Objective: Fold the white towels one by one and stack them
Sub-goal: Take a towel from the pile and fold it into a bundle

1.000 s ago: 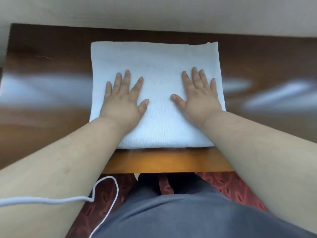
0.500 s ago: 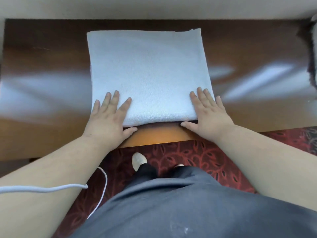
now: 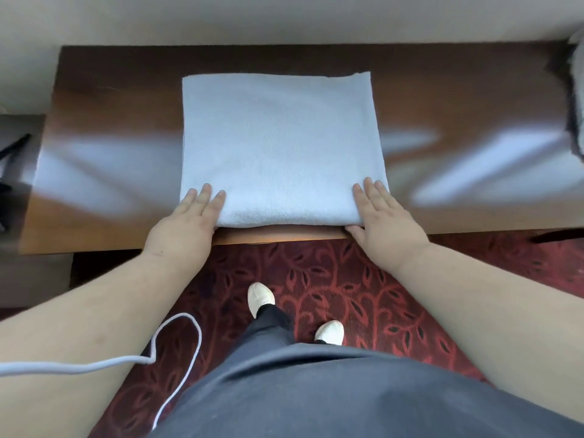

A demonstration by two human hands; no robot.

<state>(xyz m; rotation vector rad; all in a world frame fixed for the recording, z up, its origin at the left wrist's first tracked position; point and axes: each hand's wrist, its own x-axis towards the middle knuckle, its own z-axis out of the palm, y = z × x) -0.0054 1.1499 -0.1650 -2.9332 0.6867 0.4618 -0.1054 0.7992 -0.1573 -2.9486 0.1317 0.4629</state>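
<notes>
A white towel (image 3: 278, 147), folded into a thick square, lies flat on the dark wooden table (image 3: 117, 121), its near edge along the table's front edge. My left hand (image 3: 186, 226) holds the near left corner, fingers flat on top and thumb hidden under the towel's edge. At the near right corner my right hand (image 3: 382, 222) does the same, its thumb lying along the underside of the edge. Part of another whitish towel (image 3: 576, 90) shows at the far right border of the view.
The table runs along a light wall (image 3: 284, 17). A dark object (image 3: 12, 153) sits off the table's left end. A white cable (image 3: 177, 343) hangs across my left forearm. Below are red patterned carpet (image 3: 347, 279) and my feet in white shoes.
Both hands slid from the middle of the towel back to its near corners, and the thumbs went to the near edge. The view pulled back; the towel stayed in place.
</notes>
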